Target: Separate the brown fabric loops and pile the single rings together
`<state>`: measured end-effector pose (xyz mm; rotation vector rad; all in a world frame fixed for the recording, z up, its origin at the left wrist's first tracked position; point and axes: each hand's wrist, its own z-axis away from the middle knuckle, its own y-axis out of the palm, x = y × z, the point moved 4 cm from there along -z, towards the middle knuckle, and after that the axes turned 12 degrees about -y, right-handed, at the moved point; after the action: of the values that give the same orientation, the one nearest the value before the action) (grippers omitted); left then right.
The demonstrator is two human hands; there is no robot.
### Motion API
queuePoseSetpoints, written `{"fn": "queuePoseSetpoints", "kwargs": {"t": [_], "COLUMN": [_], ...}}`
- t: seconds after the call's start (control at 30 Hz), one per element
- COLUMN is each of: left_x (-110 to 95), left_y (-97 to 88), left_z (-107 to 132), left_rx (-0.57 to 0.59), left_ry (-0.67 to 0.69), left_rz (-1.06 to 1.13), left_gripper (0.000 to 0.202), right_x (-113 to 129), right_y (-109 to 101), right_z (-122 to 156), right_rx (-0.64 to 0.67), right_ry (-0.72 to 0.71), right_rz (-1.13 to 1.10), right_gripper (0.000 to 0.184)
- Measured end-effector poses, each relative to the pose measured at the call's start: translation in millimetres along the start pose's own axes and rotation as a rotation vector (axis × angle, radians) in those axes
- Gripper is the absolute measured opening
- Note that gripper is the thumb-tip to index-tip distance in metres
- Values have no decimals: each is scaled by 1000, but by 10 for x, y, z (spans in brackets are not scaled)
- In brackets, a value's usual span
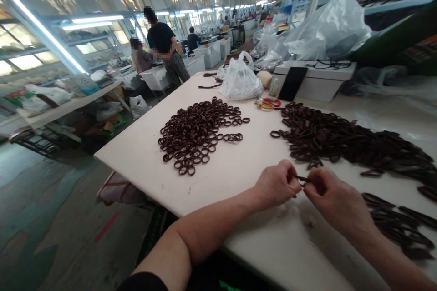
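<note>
My left hand point(278, 183) and my right hand point(332, 198) meet just above the white table point(143, 154), both closed in a pinch on one dark brown elastic band point(302, 179) stretched between them. A pile of round brown bands point(198, 134) lies to the left of my hands. A larger heap of flattened brown bands point(344, 138) spreads across the right. More flat bands point(396, 225) lie beside my right wrist.
A white plastic bag point(241, 81), scissors with coloured handles point(268, 103) and a white box point(316, 79) stand at the table's far end. Big clear bags point(327, 25) are heaped behind. Two people point(160, 45) work at far benches. The table's left edge drops to the floor.
</note>
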<state>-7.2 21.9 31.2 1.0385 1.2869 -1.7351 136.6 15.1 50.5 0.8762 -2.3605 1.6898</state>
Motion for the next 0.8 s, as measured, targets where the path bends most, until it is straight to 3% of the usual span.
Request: {"fn": "queuePoseSetpoints", "kwargs": {"t": [0.1, 0.2, 0.47, 0.6, 0.73, 0.8], "left_x": [-80, -93, 4, 68, 140, 147], "left_y": [-68, -98, -114, -77, -5, -87], "left_z": [-1, -30, -113, -138, -172, -219], "left_rx": [-149, -205, -64, 12, 167, 147], "left_ry": [24, 39, -26, -43, -106, -100], "left_rz": [-186, -238, -155, -80, 139, 178], "left_gripper": [12, 14, 20, 12, 8, 8], "right_x": [19, 5, -98, -140, -176, -182], "right_y": [56, 110, 192, 186, 173, 148], "right_z": [-21, -37, -36, -30, -44, -41], "right_rx": [11, 35, -11, -37, -48, -51], "right_ry": [10, 23, 26, 36, 39, 33], "right_rz": [69, -1, -245, -229, -210, -233], "right_gripper": [22, 25, 19, 17, 18, 21]}}
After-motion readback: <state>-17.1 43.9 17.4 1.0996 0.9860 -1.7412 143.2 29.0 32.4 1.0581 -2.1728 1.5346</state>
